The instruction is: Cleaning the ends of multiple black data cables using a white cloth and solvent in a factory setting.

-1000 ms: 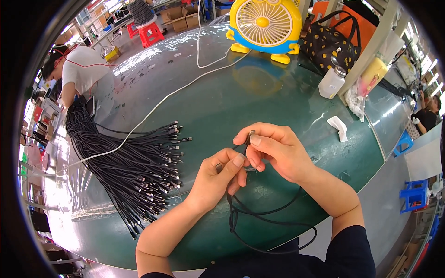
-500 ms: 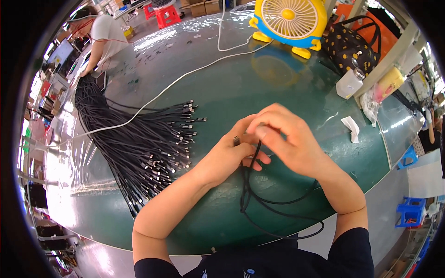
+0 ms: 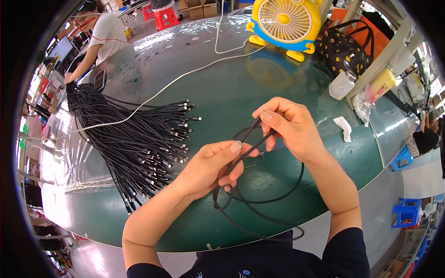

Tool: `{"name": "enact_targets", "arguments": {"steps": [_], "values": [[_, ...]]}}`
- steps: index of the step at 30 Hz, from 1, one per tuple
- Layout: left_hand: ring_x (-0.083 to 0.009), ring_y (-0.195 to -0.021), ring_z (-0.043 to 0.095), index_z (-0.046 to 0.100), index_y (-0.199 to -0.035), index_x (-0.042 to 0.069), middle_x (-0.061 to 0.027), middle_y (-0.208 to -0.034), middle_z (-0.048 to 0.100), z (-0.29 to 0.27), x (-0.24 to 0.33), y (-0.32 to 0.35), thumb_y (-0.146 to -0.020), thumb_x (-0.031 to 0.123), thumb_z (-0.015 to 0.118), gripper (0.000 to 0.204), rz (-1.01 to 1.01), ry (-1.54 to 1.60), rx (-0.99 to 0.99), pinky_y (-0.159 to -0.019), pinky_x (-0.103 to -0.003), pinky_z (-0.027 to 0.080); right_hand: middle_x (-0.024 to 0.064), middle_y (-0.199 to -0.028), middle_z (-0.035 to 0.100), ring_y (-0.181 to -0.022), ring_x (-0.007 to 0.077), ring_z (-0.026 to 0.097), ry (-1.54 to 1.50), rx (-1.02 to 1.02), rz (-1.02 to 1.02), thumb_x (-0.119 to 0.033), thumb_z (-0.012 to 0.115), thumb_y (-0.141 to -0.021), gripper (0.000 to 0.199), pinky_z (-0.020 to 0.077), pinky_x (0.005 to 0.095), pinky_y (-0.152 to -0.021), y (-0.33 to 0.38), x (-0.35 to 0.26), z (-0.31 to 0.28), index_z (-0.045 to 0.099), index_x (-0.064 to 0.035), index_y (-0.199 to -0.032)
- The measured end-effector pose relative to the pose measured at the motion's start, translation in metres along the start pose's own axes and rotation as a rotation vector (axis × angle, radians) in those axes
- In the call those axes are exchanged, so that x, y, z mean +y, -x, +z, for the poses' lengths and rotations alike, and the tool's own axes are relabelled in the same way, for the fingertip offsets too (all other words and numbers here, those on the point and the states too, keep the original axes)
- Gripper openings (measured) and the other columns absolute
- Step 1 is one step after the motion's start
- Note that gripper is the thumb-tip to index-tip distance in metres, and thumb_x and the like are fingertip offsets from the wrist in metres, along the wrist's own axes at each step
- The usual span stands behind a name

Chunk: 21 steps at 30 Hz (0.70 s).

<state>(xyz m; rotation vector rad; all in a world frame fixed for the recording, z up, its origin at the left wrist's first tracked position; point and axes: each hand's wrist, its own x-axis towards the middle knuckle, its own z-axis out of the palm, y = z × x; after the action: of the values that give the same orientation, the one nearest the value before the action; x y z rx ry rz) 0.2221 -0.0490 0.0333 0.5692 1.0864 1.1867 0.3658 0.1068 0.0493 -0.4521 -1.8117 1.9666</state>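
A black cable (image 3: 278,201) hangs in loose loops between my hands, above the green table mat (image 3: 273,222). My right hand (image 3: 292,127) pinches it near a dark connector end between thumb and fingers. Lower and to the left, my left hand (image 3: 215,164) has its thumb and fingers closed on the cable's strands. To the left of my hands lies a big bundle of similar black cables (image 3: 125,127), their metal plugs fanned out toward me. I cannot make out the plug type at my right fingertips.
A white cord (image 3: 185,75) runs across the bundle to a yellow and blue fan (image 3: 283,28). At the right are a white bottle (image 3: 342,85), a white scrap (image 3: 343,128) and a dotted bag (image 3: 340,48). Beside the bundle's far end lies a phone (image 3: 99,80); another person (image 3: 109,37) reaches there.
My hands have moved apart: the left went down and left, the right slightly up. The cable now stretches between them. The other person's hand has shifted at the bundle's far end.
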Motion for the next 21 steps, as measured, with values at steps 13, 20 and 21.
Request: {"name": "enact_targets", "arguments": {"steps": [13, 20, 21], "values": [[-0.0102, -0.052, 0.049, 0.063, -0.105, -0.001, -0.0013, -0.067, 0.057, 0.008, -0.001, 0.005, -0.099, 0.029, 0.048, 0.034, 0.04, 0.092, -0.086, -0.052, -0.023, 0.042, 0.0023, -0.081, 0.057, -0.064, 0.0087, 0.056, -0.309, -0.066, 0.035, -0.021, 0.056, -0.096, 0.021, 0.0489, 0.0235, -0.057, 0.008, 0.007, -0.003, 0.061, -0.0025, -0.103], [-0.0073, -0.059, 0.054, 0.064, -0.099, -0.003, -0.0014, -0.071, 0.059, 0.007, -0.006, -0.003, -0.097, 0.017, 0.053, 0.022, 0.289, -0.35, 0.108, -0.054, -0.021, 0.046, 0.0026, -0.083, 0.058, -0.068, 0.0087, 0.057, -0.234, -0.038, 0.045, -0.017, 0.052, -0.097, 0.02, 0.0491, 0.0231, -0.061, 0.009, 0.005, -0.003, 0.062, -0.0028, -0.106], [-0.0073, -0.059, 0.054, 0.064, -0.099, -0.003, -0.0014, -0.071, 0.059, 0.007, -0.006, -0.002, -0.097, 0.017, 0.053, 0.022, 0.292, -0.35, 0.106, -0.054, -0.021, 0.046, 0.0026, -0.083, 0.058, -0.068, 0.0087, 0.057, -0.232, -0.037, 0.044, -0.017, 0.052, -0.097, 0.02, 0.0491, 0.0231, -0.061, 0.01, 0.004, -0.002, 0.062, -0.0028, -0.106]]}}
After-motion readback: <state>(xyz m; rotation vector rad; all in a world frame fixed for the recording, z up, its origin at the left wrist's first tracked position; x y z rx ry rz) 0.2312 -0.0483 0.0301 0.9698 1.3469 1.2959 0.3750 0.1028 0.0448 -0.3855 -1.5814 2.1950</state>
